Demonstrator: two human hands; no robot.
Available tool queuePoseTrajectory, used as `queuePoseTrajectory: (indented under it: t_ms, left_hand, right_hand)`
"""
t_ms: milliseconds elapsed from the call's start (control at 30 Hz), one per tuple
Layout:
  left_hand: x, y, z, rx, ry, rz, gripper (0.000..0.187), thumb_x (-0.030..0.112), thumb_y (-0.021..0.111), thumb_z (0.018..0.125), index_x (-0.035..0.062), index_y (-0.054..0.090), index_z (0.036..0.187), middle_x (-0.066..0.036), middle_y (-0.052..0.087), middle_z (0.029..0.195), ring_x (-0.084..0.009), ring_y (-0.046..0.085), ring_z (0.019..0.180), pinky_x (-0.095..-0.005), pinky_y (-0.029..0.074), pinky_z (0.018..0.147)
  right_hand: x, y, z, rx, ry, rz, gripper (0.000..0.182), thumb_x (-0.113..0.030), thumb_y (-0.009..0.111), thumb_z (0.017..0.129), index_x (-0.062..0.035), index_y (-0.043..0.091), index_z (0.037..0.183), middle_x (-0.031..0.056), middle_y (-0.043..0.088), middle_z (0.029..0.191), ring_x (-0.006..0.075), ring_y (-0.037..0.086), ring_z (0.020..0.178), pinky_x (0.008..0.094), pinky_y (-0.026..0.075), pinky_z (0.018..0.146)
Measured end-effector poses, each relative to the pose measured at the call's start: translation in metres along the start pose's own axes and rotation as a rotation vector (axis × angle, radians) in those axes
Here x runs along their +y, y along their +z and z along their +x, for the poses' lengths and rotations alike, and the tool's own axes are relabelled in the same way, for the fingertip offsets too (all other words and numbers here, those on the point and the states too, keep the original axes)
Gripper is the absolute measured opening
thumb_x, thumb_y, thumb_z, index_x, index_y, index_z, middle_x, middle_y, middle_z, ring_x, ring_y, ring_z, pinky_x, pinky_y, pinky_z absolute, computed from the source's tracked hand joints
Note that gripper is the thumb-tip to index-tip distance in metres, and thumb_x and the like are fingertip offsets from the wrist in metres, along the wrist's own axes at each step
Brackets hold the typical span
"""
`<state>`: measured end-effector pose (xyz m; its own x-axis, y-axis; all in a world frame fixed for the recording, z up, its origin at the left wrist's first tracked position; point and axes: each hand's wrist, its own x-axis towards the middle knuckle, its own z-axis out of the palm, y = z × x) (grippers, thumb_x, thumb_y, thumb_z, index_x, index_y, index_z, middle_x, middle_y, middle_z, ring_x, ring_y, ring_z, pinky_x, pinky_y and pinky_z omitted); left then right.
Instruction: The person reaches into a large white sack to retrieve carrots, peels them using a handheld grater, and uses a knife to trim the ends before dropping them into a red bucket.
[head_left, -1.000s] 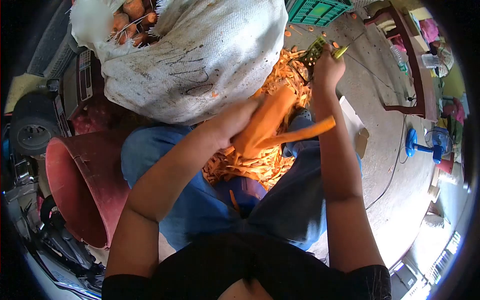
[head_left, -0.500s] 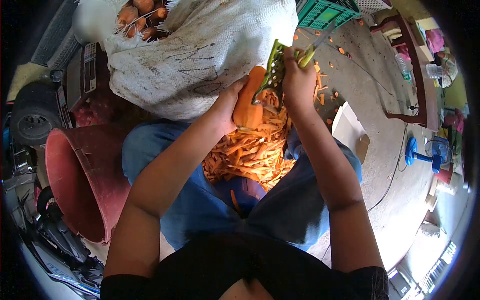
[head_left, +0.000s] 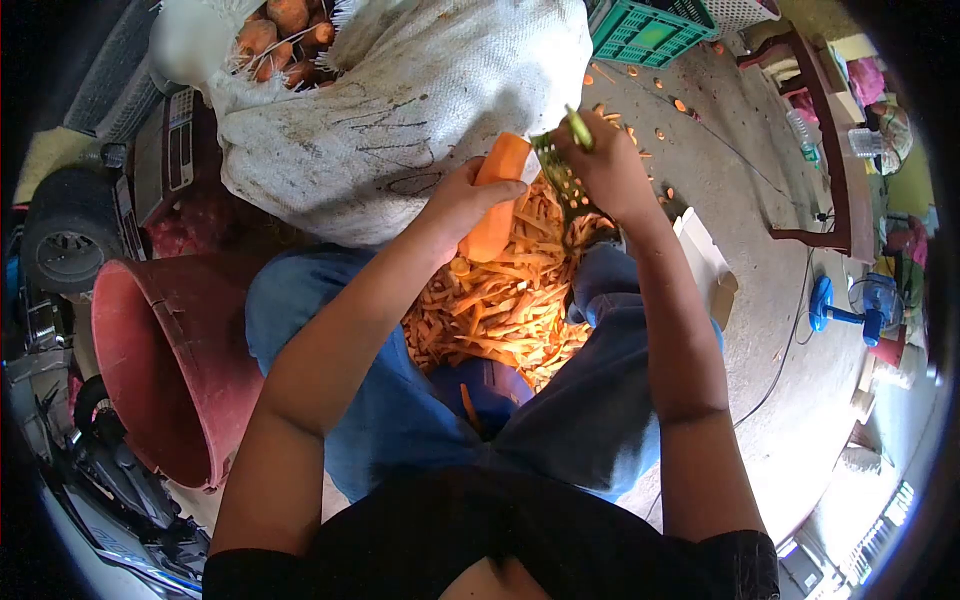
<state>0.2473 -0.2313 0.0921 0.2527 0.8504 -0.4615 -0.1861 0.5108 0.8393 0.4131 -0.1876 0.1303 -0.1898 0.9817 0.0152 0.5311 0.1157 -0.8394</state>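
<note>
The left hand [head_left: 473,203] pinches a peeled carrot [head_left: 507,156] between thumb and fingers, its long axis pointing away from the body, while the right hand [head_left: 612,168], curled around a green peeler [head_left: 569,188], is just right of it.

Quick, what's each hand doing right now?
Left hand: closed around a peeled carrot.
Right hand: closed on a green peeler, blurred, beside the carrot.

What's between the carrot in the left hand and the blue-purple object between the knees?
Head view: a heap of orange peelings lies between the carrot and the blue-purple object.
</note>
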Motion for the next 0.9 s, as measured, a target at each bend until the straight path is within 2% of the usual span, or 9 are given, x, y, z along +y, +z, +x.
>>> queuePoseTrajectory:
  t_ms: [100,200,267,467,533,567,667,733,900]
  left_hand:
    - [-0.001,-0.003,0.002,0.081,-0.068,0.032,0.039,0.016,0.062,0.066,0.0022,0.045,0.099,-0.004,0.052,0.085,-0.0141,0.052,0.073,-0.0253,0.043,0.065]
    - [-0.003,-0.003,0.003,0.168,0.156,0.254,0.039,0.02,0.064,0.061,0.0012,0.049,0.092,-0.009,0.056,0.078,-0.0191,0.055,0.07,-0.0291,0.043,0.063]
    - [0.008,0.002,-0.006,0.28,0.443,0.846,0.04,0.02,0.065,0.057,0.0024,0.049,0.09,-0.014,0.056,0.074,-0.0265,0.056,0.07,-0.0327,0.043,0.062]
    - [0.002,0.001,-0.004,0.308,0.497,0.884,0.039,0.021,0.065,0.057,0.0034,0.049,0.088,-0.016,0.056,0.074,-0.0305,0.055,0.07,-0.0357,0.043,0.061]
    - [0.003,0.001,-0.005,0.298,0.495,0.874,0.039,0.021,0.065,0.057,0.0032,0.049,0.087,-0.016,0.056,0.073,-0.0309,0.055,0.069,-0.036,0.043,0.06]
    - [0.004,0.001,-0.005,0.292,0.493,0.861,0.038,0.021,0.065,0.057,0.0029,0.049,0.087,-0.016,0.056,0.073,-0.0312,0.055,0.069,-0.0363,0.043,0.06]
    - [0.009,0.006,-0.01,0.271,0.542,0.854,0.036,0.02,0.065,0.056,0.0022,0.049,0.084,-0.017,0.055,0.07,-0.0319,0.055,0.068,-0.0363,0.043,0.059]
    - [0.006,0.005,-0.008,0.276,0.573,0.867,0.035,0.019,0.065,0.056,0.0017,0.049,0.082,-0.017,0.055,0.069,-0.032,0.055,0.067,-0.0363,0.043,0.058]
    - [0.002,0.006,-0.008,0.276,0.571,0.936,0.03,0.019,0.065,0.056,0.0008,0.049,0.074,-0.016,0.054,0.066,-0.0317,0.055,0.063,-0.0362,0.043,0.055]
  right_hand:
    - [0.004,-0.004,-0.005,-0.23,-0.13,-0.197,0.019,-0.018,0.052,0.074,0.0002,0.05,0.078,0.0186,0.051,0.063,0.031,0.051,0.057,0.034,0.039,0.053]
    - [0.005,0.0,-0.011,-0.288,-0.103,-0.176,0.021,-0.02,0.052,0.074,0.0002,0.05,0.077,0.0194,0.051,0.063,0.0324,0.052,0.059,0.0356,0.039,0.054]
    - [0.002,-0.001,-0.014,-0.31,-0.083,-0.174,0.022,-0.021,0.052,0.075,0.0006,0.049,0.077,0.0197,0.051,0.063,0.0326,0.052,0.06,0.036,0.039,0.054]
    - [0.002,-0.001,-0.021,-0.325,-0.063,-0.131,0.019,-0.018,0.053,0.074,0.0007,0.049,0.076,0.0198,0.051,0.064,0.0337,0.051,0.062,0.0364,0.039,0.055]
    - [0.007,0.0,-0.025,-0.316,-0.153,-0.177,0.017,-0.016,0.052,0.076,0.0005,0.046,0.077,0.0158,0.047,0.06,0.0198,0.043,0.051,0.0312,0.036,0.052]
    - [0.008,0.0,-0.025,-0.315,-0.152,-0.178,0.017,-0.016,0.052,0.076,0.0005,0.046,0.077,0.0158,0.047,0.06,0.0198,0.043,0.051,0.0312,0.036,0.052]
    - [0.013,0.0,-0.027,-0.318,-0.145,-0.204,0.016,-0.015,0.052,0.076,-0.0001,0.046,0.078,0.0159,0.047,0.06,0.0244,0.043,0.051,0.0317,0.036,0.052]
    - [0.016,0.003,-0.03,-0.324,-0.135,-0.197,0.014,-0.011,0.054,0.07,0.0002,0.05,0.077,0.019,0.052,0.065,0.0341,0.052,0.063,0.0364,0.04,0.055]
    - [0.022,0.006,-0.035,-0.285,-0.052,-0.235,0.013,-0.011,0.053,0.07,-0.0005,0.048,0.076,0.0184,0.051,0.064,0.0328,0.051,0.061,0.0355,0.039,0.054]
